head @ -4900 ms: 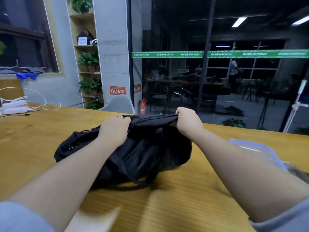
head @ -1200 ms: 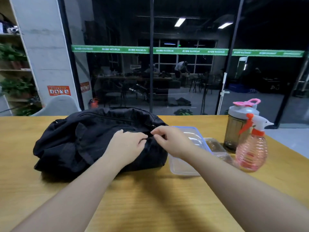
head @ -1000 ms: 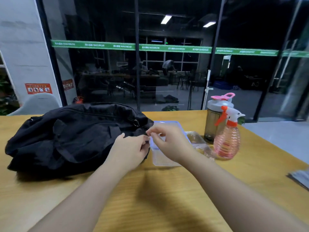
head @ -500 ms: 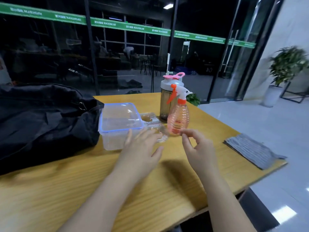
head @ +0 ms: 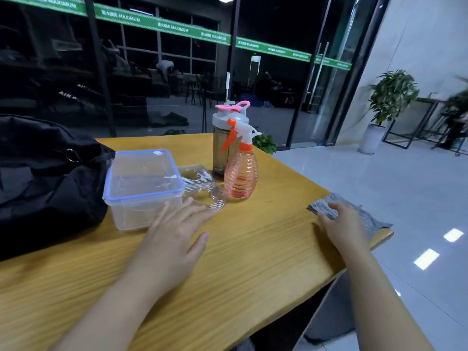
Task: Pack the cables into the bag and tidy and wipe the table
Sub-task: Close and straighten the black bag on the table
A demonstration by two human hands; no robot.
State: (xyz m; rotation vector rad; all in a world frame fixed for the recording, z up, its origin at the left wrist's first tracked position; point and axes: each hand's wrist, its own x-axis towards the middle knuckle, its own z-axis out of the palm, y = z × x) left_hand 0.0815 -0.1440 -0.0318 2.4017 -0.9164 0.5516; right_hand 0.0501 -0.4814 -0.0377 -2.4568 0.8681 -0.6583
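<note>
Only the head cam here, looking down at a wooden table (head: 253, 249). The left hand (head: 172, 239) is spread flat and relaxed just above or on the tabletop, fingers straight and splayed, holding nothing; its fingertips sit right by the clear plastic container (head: 141, 183) with the blue-rimmed lid, though whether they actually touch it is hard to say. The right hand (head: 344, 226) is out at the table's right corner with its fingers laid on the grey cloth (head: 367, 219), lightly bent over it, not clearly pinching it. The black bag (head: 45, 178) lies on the left side of the table, right against the container. A pink spray bottle (head: 240, 171) stands in front of a dark shaker bottle (head: 222, 145), next to a clear flat tray (head: 202, 186).
</note>
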